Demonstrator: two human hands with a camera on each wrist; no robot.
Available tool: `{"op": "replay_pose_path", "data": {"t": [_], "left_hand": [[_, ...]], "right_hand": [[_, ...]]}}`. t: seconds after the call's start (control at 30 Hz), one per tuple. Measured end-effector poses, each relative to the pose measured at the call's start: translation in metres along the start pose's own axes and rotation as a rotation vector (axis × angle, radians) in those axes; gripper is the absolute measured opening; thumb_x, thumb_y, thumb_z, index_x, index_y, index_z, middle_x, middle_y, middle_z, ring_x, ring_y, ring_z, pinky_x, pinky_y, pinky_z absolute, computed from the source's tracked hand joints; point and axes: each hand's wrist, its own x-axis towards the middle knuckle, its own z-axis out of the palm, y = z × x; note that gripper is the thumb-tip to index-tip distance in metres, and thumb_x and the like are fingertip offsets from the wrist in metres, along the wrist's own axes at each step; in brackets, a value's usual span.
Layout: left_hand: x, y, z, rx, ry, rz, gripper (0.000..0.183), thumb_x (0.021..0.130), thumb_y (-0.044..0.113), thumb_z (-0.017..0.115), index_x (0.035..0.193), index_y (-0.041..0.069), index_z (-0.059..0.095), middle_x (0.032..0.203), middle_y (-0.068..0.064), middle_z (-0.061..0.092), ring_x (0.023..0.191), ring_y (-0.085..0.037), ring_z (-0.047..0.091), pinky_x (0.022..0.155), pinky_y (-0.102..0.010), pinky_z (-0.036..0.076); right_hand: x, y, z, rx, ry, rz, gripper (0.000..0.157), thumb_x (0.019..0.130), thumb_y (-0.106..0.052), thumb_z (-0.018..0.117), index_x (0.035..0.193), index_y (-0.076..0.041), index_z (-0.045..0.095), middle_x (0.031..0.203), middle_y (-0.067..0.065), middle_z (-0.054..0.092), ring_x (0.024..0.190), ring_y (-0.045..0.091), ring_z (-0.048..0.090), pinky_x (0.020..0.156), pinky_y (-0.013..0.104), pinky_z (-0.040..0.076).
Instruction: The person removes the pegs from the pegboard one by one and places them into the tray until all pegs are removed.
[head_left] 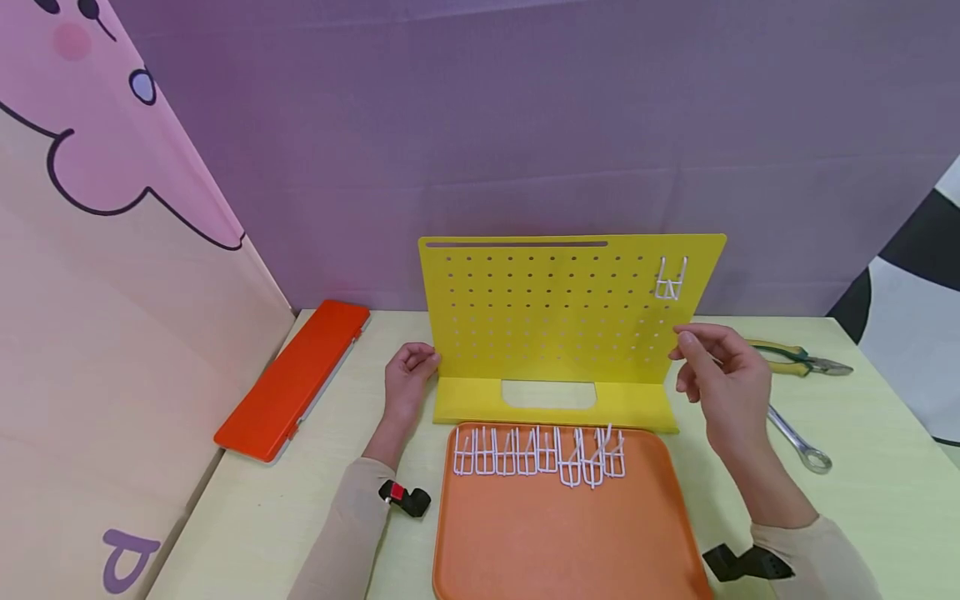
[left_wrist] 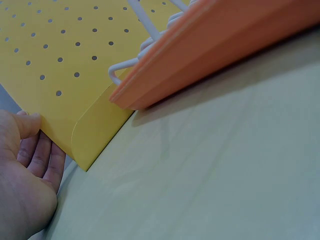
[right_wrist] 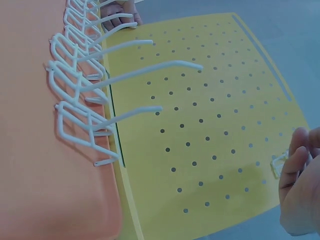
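A yellow pegboard (head_left: 540, 317) stands upright on its folded base. My left hand (head_left: 410, 375) grips its lower left edge, thumb in front and fingers behind, as the left wrist view shows. By the board's right edge, my right hand (head_left: 723, 383) has loosely bent fingers, with nothing visible between them. One white wire hook (head_left: 669, 287) hangs high on the right of the board, partly covered by the right hand in the right wrist view. Several more white wire hooks (head_left: 527, 454) sit in a row along the far rim of an orange tray (head_left: 562, 542).
Left of the board lies a red-orange lidded case (head_left: 300, 375). Yellow-green handled pliers (head_left: 806, 362) and a metal wrench (head_left: 798, 442) lie to the right, partly behind my right hand. A purple cloth (head_left: 525, 125) hangs behind the table.
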Motion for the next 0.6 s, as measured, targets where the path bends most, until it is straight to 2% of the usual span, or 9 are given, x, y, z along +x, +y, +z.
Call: {"op": "replay_pose_path", "data": {"t": [0.3,0.43,0.6], "left_hand": [[0.000,0.000,0.000,0.004,0.001,-0.007,0.012,0.102,-0.008,0.073,0.103,0.003,0.070,0.091,0.005,0.074,0.086,-0.010,0.070,0.081,-0.020,0.059],[-0.001,0.001,0.000,0.004,-0.002,-0.006,0.011,0.102,-0.008,0.073,0.105,0.002,0.070,0.092,0.004,0.074,0.086,-0.010,0.070,0.082,-0.020,0.059],[-0.001,0.003,0.001,0.007,0.003,-0.005,0.011,0.102,-0.009,0.073,0.105,0.001,0.069,0.092,0.004,0.074,0.086,-0.010,0.070,0.082,-0.020,0.060]], "right_hand": [[0.012,0.001,0.013,0.080,0.045,-0.155,0.016,0.104,0.000,0.074,0.116,0.010,0.073,0.079,0.008,0.073,0.045,0.018,0.054,0.043,0.019,0.043],[0.017,0.000,0.017,0.112,0.028,-0.203,0.016,0.104,0.003,0.073,0.119,0.009,0.073,0.083,0.008,0.074,0.045,0.018,0.057,0.043,0.019,0.043],[0.022,0.001,0.023,0.140,-0.010,-0.219,0.021,0.105,0.004,0.071,0.123,0.013,0.071,0.089,0.010,0.073,0.048,0.017,0.061,0.044,0.019,0.044]]}}
